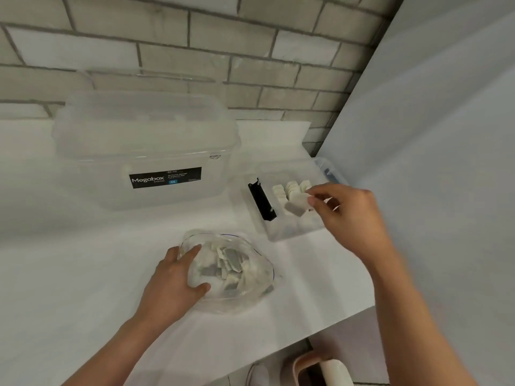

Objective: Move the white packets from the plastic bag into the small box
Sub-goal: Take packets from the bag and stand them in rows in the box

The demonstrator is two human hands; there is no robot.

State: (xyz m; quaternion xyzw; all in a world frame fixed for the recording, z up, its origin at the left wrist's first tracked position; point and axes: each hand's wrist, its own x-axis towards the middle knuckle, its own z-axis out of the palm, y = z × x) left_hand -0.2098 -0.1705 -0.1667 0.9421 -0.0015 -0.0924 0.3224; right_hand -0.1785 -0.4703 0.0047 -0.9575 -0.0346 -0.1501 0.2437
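Note:
A clear plastic bag (250,291) lies open on the white table near the front, holding several white packets (231,263). My left hand (174,285) grips the bag's left side, thumb and fingers curled round it. To the right stands the small clear box (281,234) with a black divider (262,199) and a row of white packets (289,189) standing upright inside. Over the box, my right hand (348,215) pinches one white packet (296,208) between thumb and fingertips, just above the row.
A large clear storage box labelled Megabox (145,151) stands at the back left against the brick wall. A pale wall (446,135) runs close on the right. The table's front edge (320,330) slants down right; a pink object and a shoe show on the floor below.

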